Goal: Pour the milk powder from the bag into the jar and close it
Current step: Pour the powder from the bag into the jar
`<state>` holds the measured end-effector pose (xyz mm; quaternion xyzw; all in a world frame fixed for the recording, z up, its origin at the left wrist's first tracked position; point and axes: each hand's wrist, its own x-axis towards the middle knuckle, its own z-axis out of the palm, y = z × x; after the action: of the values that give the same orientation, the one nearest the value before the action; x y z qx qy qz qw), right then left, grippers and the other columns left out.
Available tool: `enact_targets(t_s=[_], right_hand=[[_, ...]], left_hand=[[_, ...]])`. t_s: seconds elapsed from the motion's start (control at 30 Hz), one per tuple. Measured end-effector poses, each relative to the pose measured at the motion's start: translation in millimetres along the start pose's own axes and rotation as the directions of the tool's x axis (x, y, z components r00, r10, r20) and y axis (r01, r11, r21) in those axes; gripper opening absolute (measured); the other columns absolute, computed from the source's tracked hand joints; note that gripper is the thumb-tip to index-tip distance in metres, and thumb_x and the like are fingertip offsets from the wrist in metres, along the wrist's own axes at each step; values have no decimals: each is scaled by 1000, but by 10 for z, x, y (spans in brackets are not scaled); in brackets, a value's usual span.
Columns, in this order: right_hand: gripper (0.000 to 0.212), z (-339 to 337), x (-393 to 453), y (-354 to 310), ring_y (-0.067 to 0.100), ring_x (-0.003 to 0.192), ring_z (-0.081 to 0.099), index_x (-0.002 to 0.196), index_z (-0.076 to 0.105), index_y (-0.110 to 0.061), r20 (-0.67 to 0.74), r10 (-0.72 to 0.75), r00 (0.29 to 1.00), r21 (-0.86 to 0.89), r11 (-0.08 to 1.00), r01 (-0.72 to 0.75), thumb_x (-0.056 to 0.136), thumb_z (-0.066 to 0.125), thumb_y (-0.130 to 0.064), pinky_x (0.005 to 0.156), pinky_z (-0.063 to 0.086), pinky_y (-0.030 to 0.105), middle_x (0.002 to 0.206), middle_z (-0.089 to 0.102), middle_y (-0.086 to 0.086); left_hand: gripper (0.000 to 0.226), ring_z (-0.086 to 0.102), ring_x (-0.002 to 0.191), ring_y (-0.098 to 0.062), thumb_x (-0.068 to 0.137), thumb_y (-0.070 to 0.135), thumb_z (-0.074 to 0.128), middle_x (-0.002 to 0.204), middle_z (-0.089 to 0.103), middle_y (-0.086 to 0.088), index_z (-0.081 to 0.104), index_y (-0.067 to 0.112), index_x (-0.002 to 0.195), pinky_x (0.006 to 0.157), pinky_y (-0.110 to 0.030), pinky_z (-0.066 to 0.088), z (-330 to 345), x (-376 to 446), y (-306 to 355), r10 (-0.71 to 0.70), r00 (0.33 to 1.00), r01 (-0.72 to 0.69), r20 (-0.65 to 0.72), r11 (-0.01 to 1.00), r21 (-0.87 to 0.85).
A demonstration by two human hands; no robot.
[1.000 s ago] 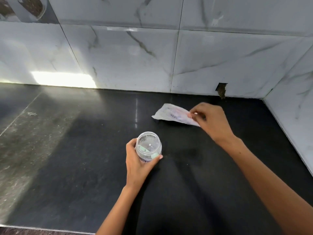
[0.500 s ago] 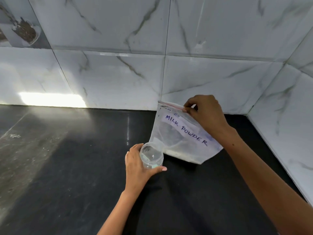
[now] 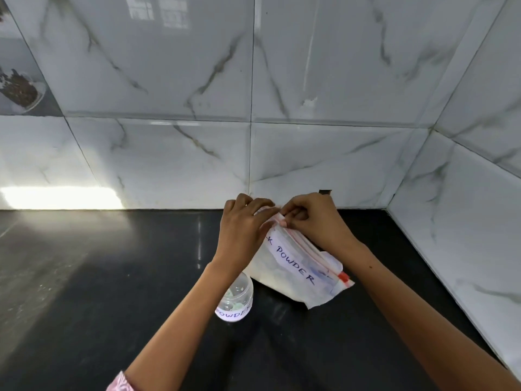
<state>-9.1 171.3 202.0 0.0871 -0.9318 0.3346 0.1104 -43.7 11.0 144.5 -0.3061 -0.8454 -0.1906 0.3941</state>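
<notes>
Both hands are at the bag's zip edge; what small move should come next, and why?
Probably pull the zip strip apart: the left hand and right hand pinch the bag at its top corner, the seal looks closed, and the jar waits below.

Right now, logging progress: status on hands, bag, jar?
Left hand and right hand pinch clear labelled zip bag at its top. Small clear plastic jar stands free. Nothing obstructing.

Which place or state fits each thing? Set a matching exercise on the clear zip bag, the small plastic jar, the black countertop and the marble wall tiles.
1 clear zip bag labelled powder
2 small clear plastic jar
3 black countertop
4 white marble wall tiles

A behind the counter
B under the left forearm
C pinched at its top by both hands
D beneath jar and bag

1-C, 2-B, 3-D, 4-A
</notes>
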Motion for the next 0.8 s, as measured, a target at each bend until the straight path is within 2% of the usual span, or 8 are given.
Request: enact_targets(t_s=[0.13,0.3,0.37,0.43,0.5,0.57,0.67,0.8], right_hand=[[11,-9,-82,50,8,75,67,87,72,-9,-13,57,998,52,997,-57,76,75,-8,75,55,16,84,72,2],[8,-67,-117,90,12,75,67,83,71,-6,-60,105,993,31,994,-103,76,72,-2,72,53,14,83,72,5],[8,-97,-107,97,12,73,66,82,71,-6,-90,113,990,46,993,-109,77,70,-1,71,53,13,82,72,6],[7,-125,-97,98,11,72,65,81,71,-6,-112,108,988,54,993,-102,76,70,0,72,54,16,82,71,6],[5,-156,-86,82,14,72,66,80,71,-5,-117,102,988,54,994,-97,77,69,-1,74,56,23,79,69,3],[4,-200,-74,64,15,73,66,80,70,-6,-135,95,986,51,995,-89,77,69,-3,76,57,29,77,67,0],[3,-267,-48,41,14,71,65,80,68,-9,-208,40,977,-21,999,-45,79,68,-7,74,56,30,80,70,2],[5,-315,-79,51,15,73,64,83,68,-10,-292,-97,952,-201,979,38,85,65,-13,69,52,31,81,70,2]], left_hand=[[7,45,77,-17,76,18,66,79,71,7,73,20,76,68,-28,25,29,151,-31,83,996,-83,-15,997,6],[19,53,70,-21,80,16,51,73,67,3,67,16,72,67,-28,29,91,284,24,161,985,-160,63,987,-16],[16,54,71,-22,80,12,49,74,66,1,64,13,74,68,-27,29,104,338,56,142,986,-138,85,989,-47],[8,53,73,-23,77,5,57,75,64,-2,61,11,79,67,-26,29,110,383,68,119,988,-109,103,989,-95],[16,51,83,-21,77,2,64,84,65,-4,61,10,91,70,-24,30,97,420,61,93,984,-68,149,985,-161],[22,46,90,-17,80,5,61,92,67,-2,64,11,101,72,-24,31,58,473,50,114,975,-75,190,977,-201],[20,48,82,-19,80,8,52,84,67,0,68,13,91,67,-27,31,6,572,79,139,971,-105,193,979,-174],[17,54,76,-23,82,13,57,77,68,0,72,16,87,67,-28,31,-20,666,153,0,991,28,132,977,-211]])
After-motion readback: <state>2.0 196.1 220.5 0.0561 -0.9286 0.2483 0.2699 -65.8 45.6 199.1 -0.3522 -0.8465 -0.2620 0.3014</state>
